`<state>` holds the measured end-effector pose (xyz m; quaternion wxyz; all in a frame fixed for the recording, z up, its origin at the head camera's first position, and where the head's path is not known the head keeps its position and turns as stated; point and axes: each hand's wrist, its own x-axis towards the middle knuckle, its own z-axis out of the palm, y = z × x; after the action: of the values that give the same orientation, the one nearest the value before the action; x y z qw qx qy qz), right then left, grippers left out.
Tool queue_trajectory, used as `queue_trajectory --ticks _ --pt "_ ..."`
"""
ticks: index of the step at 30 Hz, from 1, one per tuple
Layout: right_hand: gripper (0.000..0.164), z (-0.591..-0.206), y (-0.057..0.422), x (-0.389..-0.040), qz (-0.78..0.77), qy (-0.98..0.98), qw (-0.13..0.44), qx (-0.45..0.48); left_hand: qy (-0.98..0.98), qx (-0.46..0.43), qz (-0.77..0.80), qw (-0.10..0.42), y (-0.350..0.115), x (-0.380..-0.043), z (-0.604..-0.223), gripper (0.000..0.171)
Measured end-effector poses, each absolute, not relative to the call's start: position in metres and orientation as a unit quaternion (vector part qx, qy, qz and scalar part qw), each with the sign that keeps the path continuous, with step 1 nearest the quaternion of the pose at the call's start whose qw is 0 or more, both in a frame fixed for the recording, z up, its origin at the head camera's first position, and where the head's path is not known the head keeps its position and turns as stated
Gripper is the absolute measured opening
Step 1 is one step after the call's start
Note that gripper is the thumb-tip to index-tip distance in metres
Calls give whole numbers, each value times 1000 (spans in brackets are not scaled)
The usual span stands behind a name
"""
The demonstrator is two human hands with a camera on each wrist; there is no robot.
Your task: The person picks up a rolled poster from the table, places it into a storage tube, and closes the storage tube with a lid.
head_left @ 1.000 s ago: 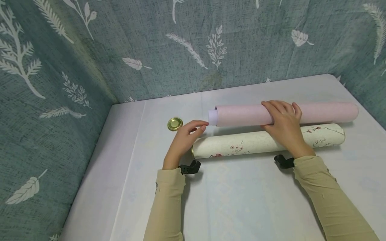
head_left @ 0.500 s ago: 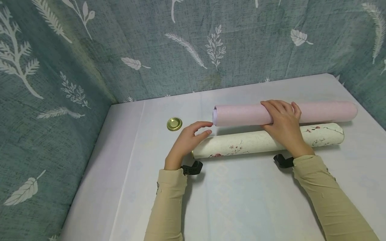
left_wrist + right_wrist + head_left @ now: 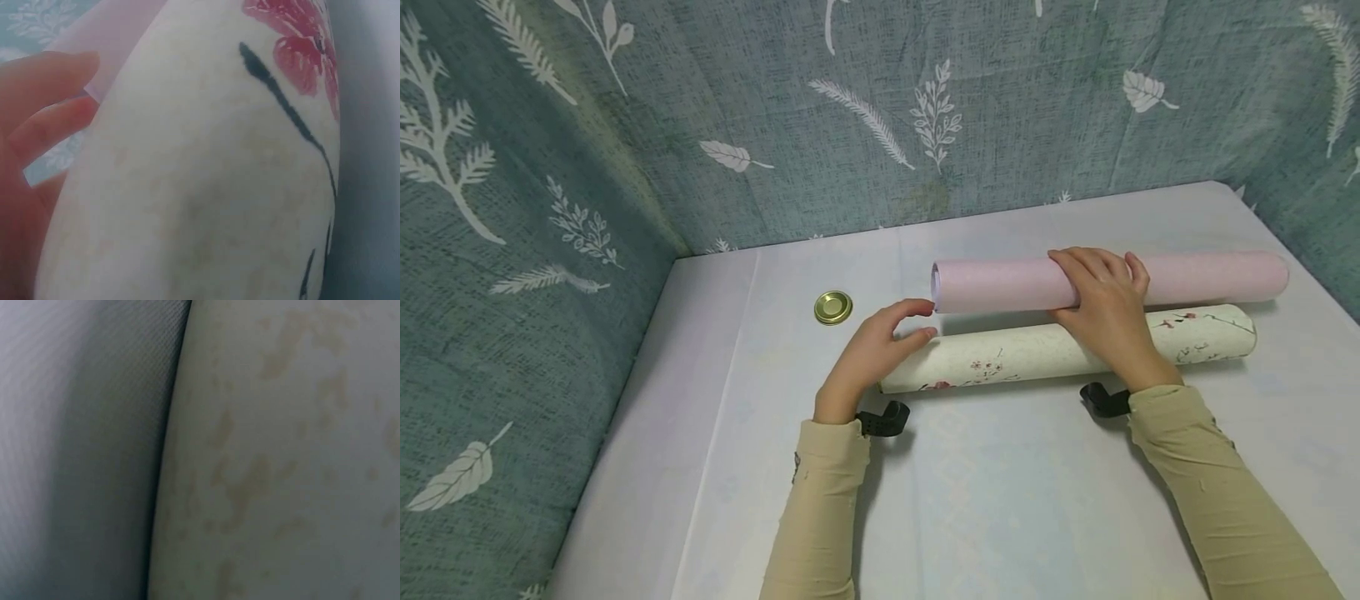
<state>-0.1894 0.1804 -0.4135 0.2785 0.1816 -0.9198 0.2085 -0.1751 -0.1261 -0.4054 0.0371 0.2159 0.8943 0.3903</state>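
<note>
A pink paper roll [image 3: 1000, 286] lies lengthwise toward the back of the table, with a white roll inside its left end. My right hand [image 3: 1108, 312] grips the pink roll near its middle from above. At the left end, my left hand [image 3: 876, 346] has its fingertips right at the roll's rim, thumb held apart. In front lies a cream tube [image 3: 1037, 354] with red blossoms, passing beneath both hands. The left wrist view shows fingers [image 3: 62, 72] beside the pink roll [image 3: 122, 37], behind the cream tube [image 3: 187, 156]. Only the tube's surface [image 3: 281, 456] and tablecloth fill the right wrist view.
A round gold lid [image 3: 833, 307] lies flat on the white-covered table [image 3: 1000, 500], left of the rolls. Green leaf-patterned cloth [image 3: 760, 100] hangs behind the table and at both sides. A black wrist camera [image 3: 883, 419] sits by the left wrist.
The white roll's protruding end has slid right into the pink roll, now flush with its rim. My left hand has followed it rightward, its fingers parting from the thumb. My right hand stays put.
</note>
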Motion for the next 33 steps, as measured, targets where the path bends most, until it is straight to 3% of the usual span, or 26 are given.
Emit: queue_trajectory --ticks 10,25,33 --pt "69 -413 180 -190 208 -922 274 180 894 232 381 49 -124 -174 -405 44" --pt "68 -413 180 -189 209 -924 266 178 904 264 335 15 -126 -174 -404 38" --pt "69 -413 180 -190 210 -924 265 179 902 235 363 8 -135 -175 -405 36"
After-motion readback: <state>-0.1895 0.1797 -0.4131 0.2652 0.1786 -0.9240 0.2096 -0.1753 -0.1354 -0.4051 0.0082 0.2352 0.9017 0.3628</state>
